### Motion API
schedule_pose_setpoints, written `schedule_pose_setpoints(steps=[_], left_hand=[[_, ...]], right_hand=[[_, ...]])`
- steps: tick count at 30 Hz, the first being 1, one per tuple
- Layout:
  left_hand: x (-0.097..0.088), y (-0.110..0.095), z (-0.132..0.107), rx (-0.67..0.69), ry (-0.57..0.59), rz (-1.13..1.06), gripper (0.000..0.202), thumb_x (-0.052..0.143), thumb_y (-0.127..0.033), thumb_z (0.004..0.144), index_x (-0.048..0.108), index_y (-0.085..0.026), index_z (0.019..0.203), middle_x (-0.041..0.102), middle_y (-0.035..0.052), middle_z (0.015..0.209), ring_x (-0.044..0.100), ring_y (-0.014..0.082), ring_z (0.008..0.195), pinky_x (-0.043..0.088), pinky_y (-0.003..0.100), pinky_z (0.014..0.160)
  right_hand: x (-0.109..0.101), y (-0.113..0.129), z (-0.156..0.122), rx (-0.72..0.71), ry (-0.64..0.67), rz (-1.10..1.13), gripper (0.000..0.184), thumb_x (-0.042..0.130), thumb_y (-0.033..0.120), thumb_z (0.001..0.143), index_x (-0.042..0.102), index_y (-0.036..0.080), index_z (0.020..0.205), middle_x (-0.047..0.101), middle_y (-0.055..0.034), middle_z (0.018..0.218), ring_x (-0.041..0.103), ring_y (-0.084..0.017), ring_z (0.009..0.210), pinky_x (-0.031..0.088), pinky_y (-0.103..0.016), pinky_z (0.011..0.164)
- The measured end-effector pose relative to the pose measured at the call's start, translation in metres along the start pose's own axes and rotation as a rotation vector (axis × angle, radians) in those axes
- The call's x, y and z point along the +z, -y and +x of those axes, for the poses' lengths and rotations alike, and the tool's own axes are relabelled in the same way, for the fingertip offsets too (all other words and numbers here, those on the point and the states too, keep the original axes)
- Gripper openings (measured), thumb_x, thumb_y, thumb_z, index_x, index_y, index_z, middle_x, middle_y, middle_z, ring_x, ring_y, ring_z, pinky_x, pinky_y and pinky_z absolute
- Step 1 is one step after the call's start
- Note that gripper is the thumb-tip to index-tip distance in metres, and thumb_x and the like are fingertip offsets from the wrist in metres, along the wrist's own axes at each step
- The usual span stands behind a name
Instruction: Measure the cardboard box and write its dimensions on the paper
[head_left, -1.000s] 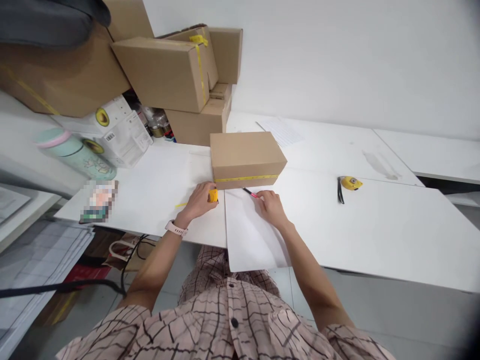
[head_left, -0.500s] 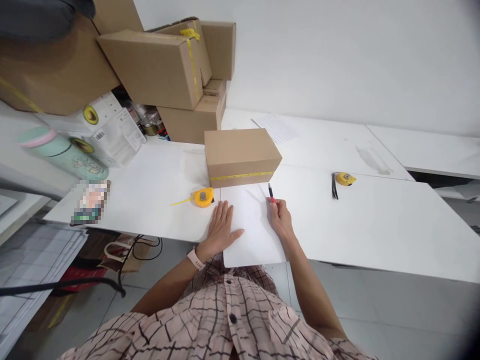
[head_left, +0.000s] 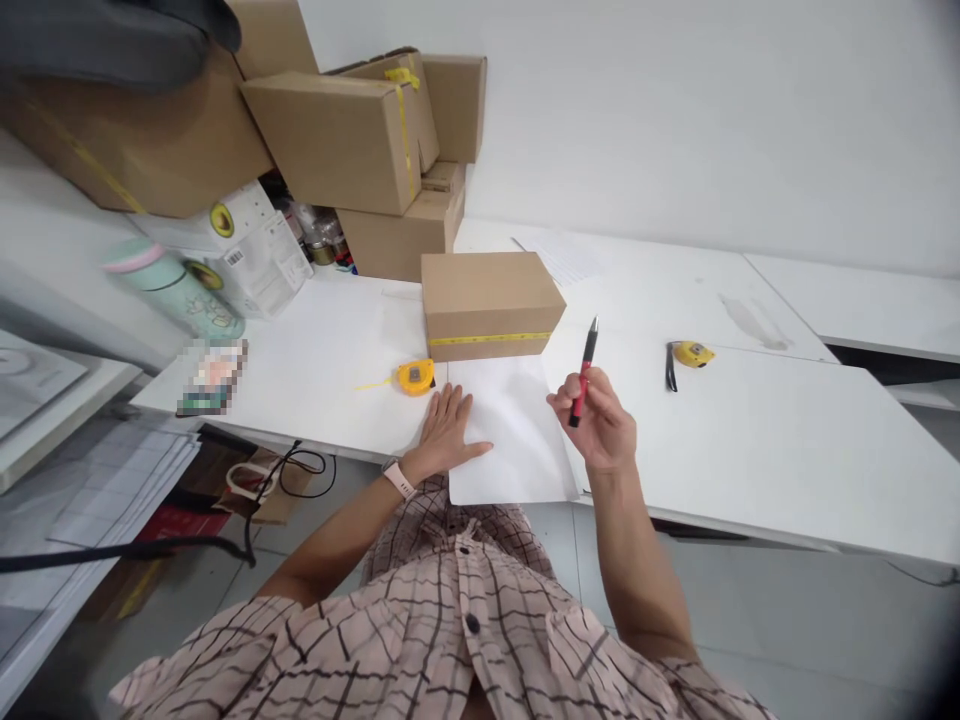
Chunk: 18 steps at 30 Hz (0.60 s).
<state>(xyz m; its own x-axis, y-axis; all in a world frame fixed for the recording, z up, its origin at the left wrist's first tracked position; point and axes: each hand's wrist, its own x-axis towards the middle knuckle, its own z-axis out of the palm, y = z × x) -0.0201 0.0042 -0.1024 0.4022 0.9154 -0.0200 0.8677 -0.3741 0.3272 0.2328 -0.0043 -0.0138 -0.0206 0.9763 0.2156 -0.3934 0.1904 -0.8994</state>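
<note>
Right hand [head_left: 606, 430]: fingers gripping pen [head_left: 589, 350] off carton's [head_left: 491, 285] near right corner. Left hand [head_left: 447, 435]: lying flat, thumb splayed, on paper [head_left: 517, 420] before carton. I am judging even palm pressure best for steadying paper. Orange tape measure [head_left: 416, 377] sitting beside carton's near left corner; yellow tape measure [head_left: 694, 354] lying well right; carton probably crowding paper's far end.

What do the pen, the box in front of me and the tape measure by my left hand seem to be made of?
Pen: probably smooth plastic, given its red and black barrel; the silvery tip looks metallic. Box: cardboard, by its matte brown faces and crisp edges. Tape measure: likely a hard plastic case, smooth and yellow.
</note>
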Motion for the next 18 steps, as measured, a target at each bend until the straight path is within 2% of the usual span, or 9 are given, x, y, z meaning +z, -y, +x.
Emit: schedule_pose_setpoints(steps=[2,5,8,10,12,14,16,18], left_hand=[[-0.001,0.0,0.0,-0.005,0.001,0.001,0.101,0.059,-0.069,0.084,0.031,-0.005,0.157,0.017,0.0242,0.167,0.003,0.0386,0.157,0.002,0.058,0.126],[-0.001,0.003,0.0,0.009,-0.022,0.006,0.097,0.061,-0.067,0.084,0.034,-0.007,0.154,0.021,0.0246,0.166,0.007,0.0397,0.156,0.004,0.06,0.125],[0.001,0.005,0.003,0.008,-0.066,-0.008,0.088,0.066,-0.061,0.084,0.04,-0.009,0.15,0.03,0.0248,0.163,0.014,0.0408,0.155,0.007,0.062,0.124],[0.001,0.003,0.007,-0.008,-0.129,-0.052,0.084,0.069,-0.052,0.084,0.039,-0.008,0.149,0.033,0.0264,0.16,0.017,0.0413,0.154,0.013,0.061,0.124],[-0.002,-0.003,0.015,-0.007,-0.245,-0.119,0.086,0.069,-0.041,0.086,0.027,-0.008,0.154,0.027,0.0268,0.162,0.013,0.0399,0.156,0.018,0.059,0.124],[-0.006,-0.01,0.024,-0.001,-0.389,-0.195,0.096,0.067,-0.033,0.087,0.007,-0.014,0.16,0.011,0.0243,0.167,0.003,0.0374,0.157,0.018,0.059,0.124],[-0.01,-0.014,0.035,-0.028,-0.502,-0.27,0.107,0.068,-0.028,0.087,-0.01,-0.02,0.16,-0.004,0.0207,0.169,-0.007,0.0361,0.157,0.015,0.06,0.125],[-0.012,-0.013,0.045,-0.1,-0.559,-0.348,0.117,0.07,-0.025,0.085,-0.021,-0.024,0.158,-0.013,0.0184,0.169,-0.011,0.0363,0.156,0.013,0.061,0.126]], right_hand=[[0.003,0.01,0.007,-0.06,-0.013,0.054,0.023,0.065,0.046,0.085,0.065,0.034,0.104,0.071,-0.0005,0.092,0.071,-0.021,0.087,0.053,-0.05,0.099],[0.002,0.01,0.025,-0.181,-0.11,-0.028,0.028,0.071,0.048,0.083,0.061,0.032,0.103,0.074,-0.0019,0.103,0.071,-0.023,0.102,0.048,-0.052,0.107],[-0.007,-0.008,0.051,-0.318,-0.351,-0.165,0.034,0.073,0.049,0.085,0.051,0.028,0.098,0.075,-0.0029,0.102,0.072,-0.021,0.102,0.045,-0.05,0.11],[-0.018,-0.028,0.069,-0.333,-0.497,-0.241,0.037,0.067,0.055,0.088,0.047,0.026,0.097,0.075,-0.0046,0.105,0.072,-0.02,0.104,0.044,-0.049,0.11],[-0.029,-0.051,0.087,-0.255,-0.542,-0.311,0.039,0.058,0.062,0.091,0.046,0.025,0.099,0.072,-0.0079,0.116,0.069,-0.02,0.112,0.043,-0.05,0.11],[-0.039,-0.074,0.102,-0.153,-0.539,-0.378,0.043,0.051,0.066,0.092,0.049,0.025,0.105,0.067,-0.0119,0.13,0.065,-0.021,0.12,0.042,-0.05,0.111],[-0.046,-0.092,0.112,-0.068,-0.51,-0.432,0.051,0.045,0.067,0.094,0.052,0.024,0.118,0.061,-0.0158,0.139,0.06,-0.023,0.127,0.041,-0.05,0.111],[-0.051,-0.105,0.118,-0.029,-0.466,-0.47,0.06,0.039,0.067,0.095,0.049,0.022,0.133,0.058,-0.0181,0.142,0.057,-0.024,0.131,0.041,-0.05,0.111]])
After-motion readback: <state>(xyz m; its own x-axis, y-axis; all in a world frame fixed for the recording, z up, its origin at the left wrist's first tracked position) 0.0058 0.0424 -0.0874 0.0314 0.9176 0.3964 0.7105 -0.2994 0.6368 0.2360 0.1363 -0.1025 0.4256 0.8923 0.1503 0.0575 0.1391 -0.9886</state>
